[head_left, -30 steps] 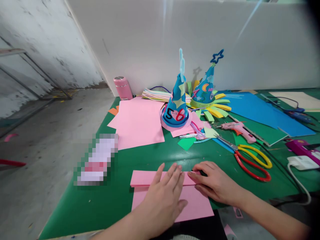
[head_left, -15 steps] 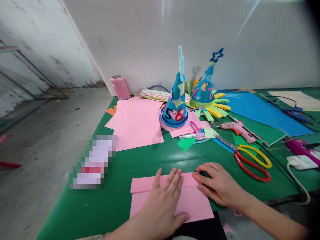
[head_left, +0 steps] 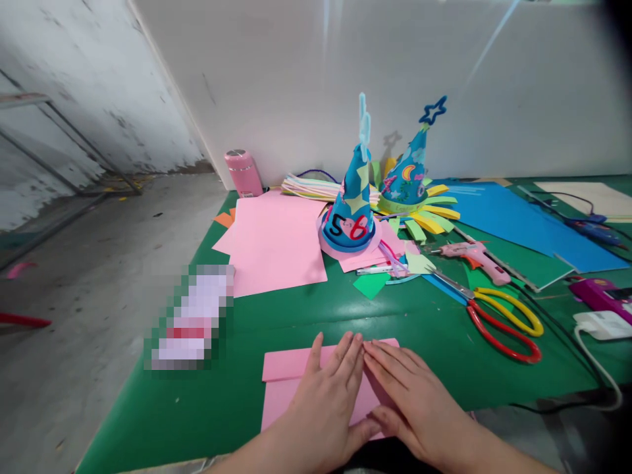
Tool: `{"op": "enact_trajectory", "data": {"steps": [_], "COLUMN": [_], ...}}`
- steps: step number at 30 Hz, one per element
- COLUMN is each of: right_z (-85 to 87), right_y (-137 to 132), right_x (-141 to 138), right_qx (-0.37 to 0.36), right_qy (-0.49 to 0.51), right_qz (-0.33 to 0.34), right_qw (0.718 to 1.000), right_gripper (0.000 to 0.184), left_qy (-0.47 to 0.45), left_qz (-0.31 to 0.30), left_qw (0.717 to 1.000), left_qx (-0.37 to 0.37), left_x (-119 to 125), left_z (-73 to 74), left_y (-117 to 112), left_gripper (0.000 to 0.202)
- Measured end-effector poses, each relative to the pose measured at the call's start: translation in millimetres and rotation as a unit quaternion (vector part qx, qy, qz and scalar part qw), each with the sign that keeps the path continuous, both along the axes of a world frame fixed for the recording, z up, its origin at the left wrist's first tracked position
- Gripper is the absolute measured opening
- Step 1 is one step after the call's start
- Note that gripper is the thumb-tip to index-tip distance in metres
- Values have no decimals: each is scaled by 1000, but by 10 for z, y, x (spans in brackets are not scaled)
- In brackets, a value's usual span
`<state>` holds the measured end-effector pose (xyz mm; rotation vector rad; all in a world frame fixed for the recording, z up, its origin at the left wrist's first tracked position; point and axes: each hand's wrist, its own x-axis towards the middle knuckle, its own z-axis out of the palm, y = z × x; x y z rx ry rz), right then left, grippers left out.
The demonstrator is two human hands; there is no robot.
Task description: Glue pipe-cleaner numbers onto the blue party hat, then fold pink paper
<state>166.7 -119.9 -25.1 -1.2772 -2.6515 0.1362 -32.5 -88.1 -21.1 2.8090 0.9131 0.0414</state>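
Observation:
A sheet of pink paper [head_left: 282, 395] lies at the near edge of the table, its far edge folded over into a strip. My left hand [head_left: 328, 392] rests flat on it with fingers stretched across the fold. Close beside it, my right hand [head_left: 407, 395] also lies flat on the paper, fingers extended, its fingertips meeting those of the left. Both hands are open. Together they cover the middle and right of the paper. Beyond them stand two blue cone hats, one with the numbers 5 and 6 [head_left: 351, 204] and one with a star on top [head_left: 409, 174].
Scissors [head_left: 498, 316] with red and yellow handles lie to the right, near a pink glue gun [head_left: 476, 257] and a white plug [head_left: 602, 325]. Large pink sheets [head_left: 276, 243], a pink bottle [head_left: 243, 173] and blue sheets [head_left: 498, 210] are on the green table [head_left: 212, 408].
My right hand has moved left from the paper's right end to beside my left hand, its fingers flattening onto the sheet. My left hand stays in place. The view has shifted slightly.

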Motion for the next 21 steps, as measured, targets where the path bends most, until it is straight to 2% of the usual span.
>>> {"op": "enact_trajectory", "data": {"steps": [5, 12, 17, 21], "right_z": [-80, -78, -97, -94], "right_y": [3, -1, -3, 22], "right_x": [-17, -7, -2, 0], "right_qx": [12, 40, 49, 40], "right_qy": [-19, -28, -58, -70], "right_qz": [6, 10, 11, 9], "right_qw": [1000, 999, 997, 997], "right_gripper": [51, 46, 46, 47], "left_qy": [4, 10, -5, -18], "left_qz": [41, 125, 170, 177], "left_qw": [999, 984, 970, 968], "left_qx": [31, 126, 172, 176], "left_x": [-96, -347, -307, -241], "left_z": [-50, -116, -62, -43], "left_y": [-51, -145, -140, -112], "left_gripper": [70, 71, 66, 64]}}
